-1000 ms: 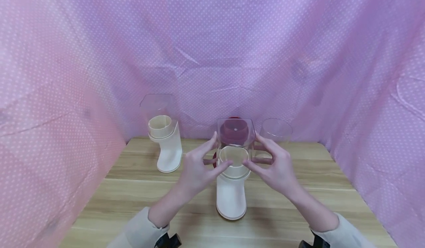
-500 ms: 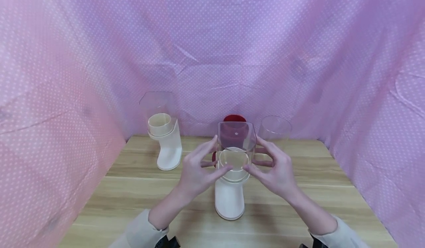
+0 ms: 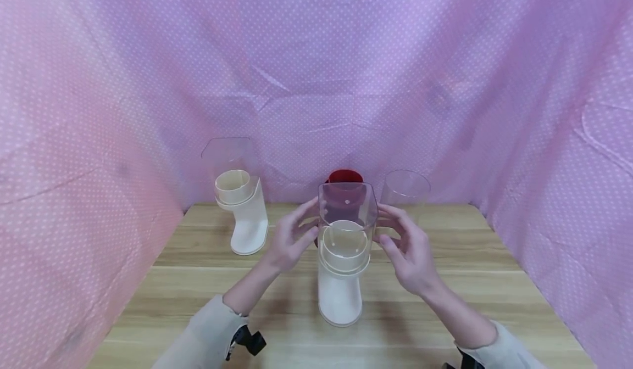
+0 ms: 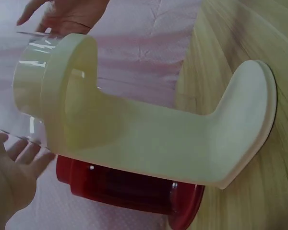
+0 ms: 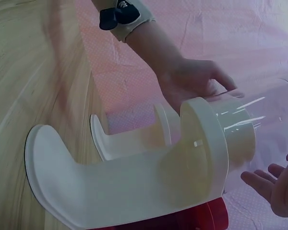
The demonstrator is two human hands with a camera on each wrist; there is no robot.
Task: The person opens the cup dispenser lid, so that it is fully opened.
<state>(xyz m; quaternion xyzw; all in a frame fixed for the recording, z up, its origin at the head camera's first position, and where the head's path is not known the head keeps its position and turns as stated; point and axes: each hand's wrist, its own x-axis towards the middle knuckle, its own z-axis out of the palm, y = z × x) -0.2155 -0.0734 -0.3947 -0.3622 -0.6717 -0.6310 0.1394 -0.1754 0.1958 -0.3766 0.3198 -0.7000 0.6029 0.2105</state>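
Note:
In the head view a white stand [image 3: 340, 300] with an overhanging ring stands upright at the table's middle. A clear plastic container [image 3: 348, 207] sits in the ring, its narrower cream-coloured lower part inside. My left hand [image 3: 290, 241] is at the container's left side, its fingers loosely bent. On the other side, my right hand [image 3: 409, 251] has its fingertips beside the clear wall and its thumb off the front. The left wrist view shows the stand [image 4: 153, 132] side-on, with gaps around the fingers; whether any fingertip still touches the container is unclear.
Directly behind stands a red unit [image 3: 345, 176], partly hidden. Another white stand [image 3: 250, 223] holding a clear container [image 3: 229, 152] is at the back left. A round-rimmed clear container [image 3: 405, 185] stands at the back right. Pink dotted cloth [image 3: 316, 72] surrounds the wooden table [image 3: 198, 286].
Both thumbs have come away from the container's front, and the hands have spread outward to its sides. Just before, the container and stand top tipped slightly toward me.

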